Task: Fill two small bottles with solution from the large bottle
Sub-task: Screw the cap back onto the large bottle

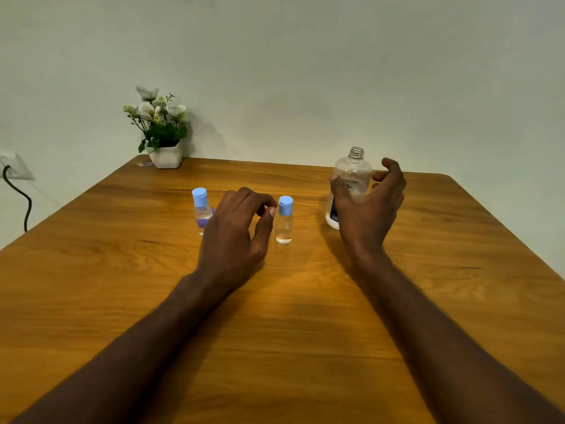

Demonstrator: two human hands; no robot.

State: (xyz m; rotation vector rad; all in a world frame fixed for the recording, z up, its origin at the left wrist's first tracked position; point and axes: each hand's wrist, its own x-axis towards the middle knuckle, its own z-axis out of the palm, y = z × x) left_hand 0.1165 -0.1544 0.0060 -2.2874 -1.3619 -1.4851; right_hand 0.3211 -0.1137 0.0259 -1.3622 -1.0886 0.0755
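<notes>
Two small clear bottles with light-blue caps stand on the wooden table (305,332): the left small bottle (201,214) and the right small bottle (284,221). Both hold clear liquid. My left hand (235,234) hovers between them with loosely curled fingers, its thumb tip just beside the right bottle's cap, gripping nothing. The large clear bottle (351,175), uncapped and with a blue-and-white label, stands upright at the right. My right hand (370,209) cups around it, thumb in front and fingers spread behind, not closed on it.
A white pot of white flowers (162,130) stands at the table's far left corner against the wall. A wall socket with a dark cable (15,179) sits at the left. The table's right edge runs diagonally at the far right.
</notes>
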